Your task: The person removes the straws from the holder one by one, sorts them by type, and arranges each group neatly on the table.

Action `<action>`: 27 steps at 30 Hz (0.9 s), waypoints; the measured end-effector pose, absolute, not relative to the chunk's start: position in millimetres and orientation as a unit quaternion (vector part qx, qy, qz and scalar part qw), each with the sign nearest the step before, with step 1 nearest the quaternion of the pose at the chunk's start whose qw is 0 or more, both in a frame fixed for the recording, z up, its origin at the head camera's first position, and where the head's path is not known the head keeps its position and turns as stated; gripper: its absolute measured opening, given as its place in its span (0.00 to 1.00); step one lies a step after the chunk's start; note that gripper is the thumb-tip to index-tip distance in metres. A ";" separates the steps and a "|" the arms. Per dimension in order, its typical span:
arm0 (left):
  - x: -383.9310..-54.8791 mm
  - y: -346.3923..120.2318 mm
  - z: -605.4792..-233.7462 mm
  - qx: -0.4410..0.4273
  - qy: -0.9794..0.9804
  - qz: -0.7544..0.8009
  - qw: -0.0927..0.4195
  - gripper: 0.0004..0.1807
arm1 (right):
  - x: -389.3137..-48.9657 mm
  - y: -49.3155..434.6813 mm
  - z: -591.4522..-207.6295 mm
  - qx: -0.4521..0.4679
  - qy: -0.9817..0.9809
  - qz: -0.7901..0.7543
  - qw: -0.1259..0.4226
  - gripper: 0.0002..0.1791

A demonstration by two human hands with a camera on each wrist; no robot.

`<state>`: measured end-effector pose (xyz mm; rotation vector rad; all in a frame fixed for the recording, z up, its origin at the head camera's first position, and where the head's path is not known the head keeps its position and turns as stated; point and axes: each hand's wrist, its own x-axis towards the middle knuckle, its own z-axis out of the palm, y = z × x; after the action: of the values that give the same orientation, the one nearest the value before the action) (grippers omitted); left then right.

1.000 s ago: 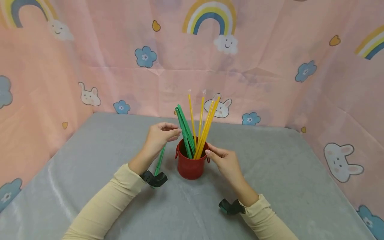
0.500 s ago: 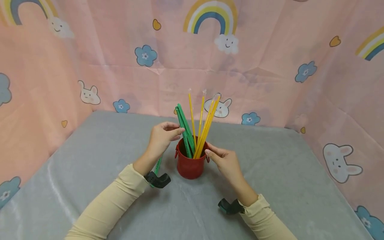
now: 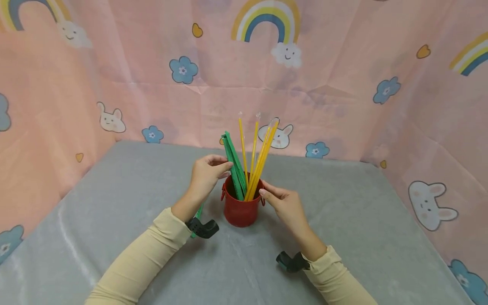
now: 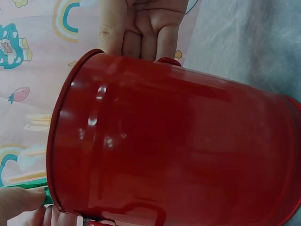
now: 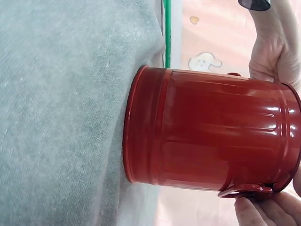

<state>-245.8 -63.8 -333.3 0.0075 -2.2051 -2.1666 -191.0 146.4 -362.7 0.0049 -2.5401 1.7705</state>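
A small red metal bucket (image 3: pixel 241 214) stands upright on the cloth, holding slim green sticks (image 3: pixel 238 169) with dark print and yellow sticks (image 3: pixel 262 163) in clear wrappers. My left hand (image 3: pixel 206 173) pinches the green ones between thumb and fingers, just above the rim; in the left wrist view its thumb (image 4: pixel 21 200) lies against green. On the other side, my right hand (image 3: pixel 284 207) grips the bucket at its upper edge by the ring handle. The right wrist view shows that handle (image 5: pixel 247 189) right at the fingertips. The lower ends of the sticks are hidden inside.
Another green stick (image 3: pixel 198 212) lies on the grey cloth (image 3: pixel 362 220) left of the bucket, partly covered by the left wrist and its black camera mount (image 3: pixel 203 228). A pink patterned curtain (image 3: pixel 335 114) encloses the back and sides.
My left hand has shifted slightly right, covering more of the lying green stick, and stays at the green sticks. The right hand keeps its hold on the bucket, which has hardly moved.
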 end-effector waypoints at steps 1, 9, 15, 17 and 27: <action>-245.7 -63.8 -333.1 0.003 -0.714 -0.699 0.027 0.14 | -191.4 146.1 -362.8 0.003 -0.820 0.572 0.023 0.21; -244.3 -64.9 -330.9 0.007 -0.708 -0.705 0.031 0.13 | -192.2 145.9 -363.2 0.005 -0.821 0.570 0.025 0.21; -242.5 -68.6 -328.7 0.008 -0.694 -0.719 0.045 0.12 | -192.3 145.1 -363.5 0.008 -0.821 0.571 0.022 0.21; -241.8 -69.0 -327.4 0.004 -0.690 -0.722 0.051 0.12 | -192.3 145.1 -363.7 0.007 -0.819 0.573 0.021 0.21; -237.8 -71.6 -316.8 0.004 -0.667 -0.741 0.080 0.10 | -192.2 145.1 -364.2 0.009 -0.820 0.571 0.028 0.21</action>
<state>-237.8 -71.6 -316.8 0.0107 -1.9943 -2.2153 -192.2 145.1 -364.2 0.0272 -2.5314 1.7640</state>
